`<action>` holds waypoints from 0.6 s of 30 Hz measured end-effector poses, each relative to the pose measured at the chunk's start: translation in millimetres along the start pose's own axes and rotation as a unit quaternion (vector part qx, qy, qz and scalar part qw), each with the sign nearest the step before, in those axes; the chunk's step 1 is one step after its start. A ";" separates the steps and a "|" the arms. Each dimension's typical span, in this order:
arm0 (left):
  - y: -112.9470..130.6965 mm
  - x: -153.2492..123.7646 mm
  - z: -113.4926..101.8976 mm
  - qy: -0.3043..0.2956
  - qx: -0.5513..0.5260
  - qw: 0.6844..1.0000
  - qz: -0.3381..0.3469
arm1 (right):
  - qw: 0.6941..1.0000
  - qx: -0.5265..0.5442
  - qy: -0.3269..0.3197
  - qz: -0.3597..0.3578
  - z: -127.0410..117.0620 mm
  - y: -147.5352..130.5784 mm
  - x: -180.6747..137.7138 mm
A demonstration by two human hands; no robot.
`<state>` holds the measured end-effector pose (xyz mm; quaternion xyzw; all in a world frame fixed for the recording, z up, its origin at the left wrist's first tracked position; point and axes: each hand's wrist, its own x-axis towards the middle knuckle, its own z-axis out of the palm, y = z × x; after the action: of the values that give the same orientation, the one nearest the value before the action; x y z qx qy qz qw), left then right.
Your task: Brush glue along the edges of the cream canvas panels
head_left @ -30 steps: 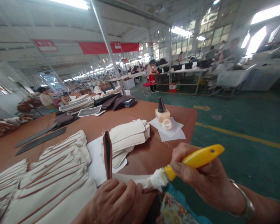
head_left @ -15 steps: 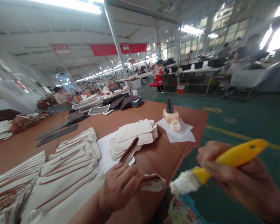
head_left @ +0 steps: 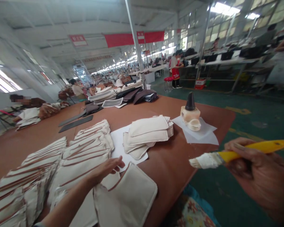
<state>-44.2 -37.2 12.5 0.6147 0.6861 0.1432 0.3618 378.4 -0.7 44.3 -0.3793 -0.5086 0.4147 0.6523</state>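
Observation:
My right hand (head_left: 257, 176) grips a yellow-handled brush (head_left: 236, 153) with a white, glue-caked head, held off the table's right edge and pointing left. My left hand (head_left: 106, 168) reaches over the brown table (head_left: 175, 164), fingers stretched out flat, touching the top edge of a cream fabric piece with brown trim (head_left: 126, 197) that lies flat near the front edge. Left of it spreads a fanned row of similar cream pieces (head_left: 68, 157). A smaller stack of cream pieces (head_left: 148, 134) rests on white paper beyond my left hand.
A glue bottle with a black cone cap (head_left: 190, 114) stands on white paper sheets at the table's right. Dark leather pieces and stacked panels (head_left: 123, 96) lie at the far end. Other workers sit at distant tables. Green floor lies to the right.
My left hand has laid the cream piece flat on the table and opened. My right hand has pulled the brush away to the right, off the piece.

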 end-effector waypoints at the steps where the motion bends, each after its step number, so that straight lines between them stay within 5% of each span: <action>1: -11.2 8.0 5.8 0.012 0.033 0.999 -0.036 | 0.997 0.042 0.013 0.058 7.2 4.9 -0.9; 4: -29.8 33.6 33.1 0.046 0.125 0.984 -0.122 | 0.971 0.142 0.045 0.186 28.7 22.8 -4.7; 9: -39.3 42.4 72.3 0.059 0.206 0.958 -0.189 | 0.956 0.164 0.026 0.243 41.2 52.7 -16.1; 18: -36.2 0.7 78.9 0.075 0.085 0.981 -0.157 | 0.955 0.147 -0.021 0.257 50.6 73.6 -28.7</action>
<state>-17.9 -63.5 -65.9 0.5155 0.8087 0.0714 0.2741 313.5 3.5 -23.2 -0.3882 -0.3405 0.6465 0.5616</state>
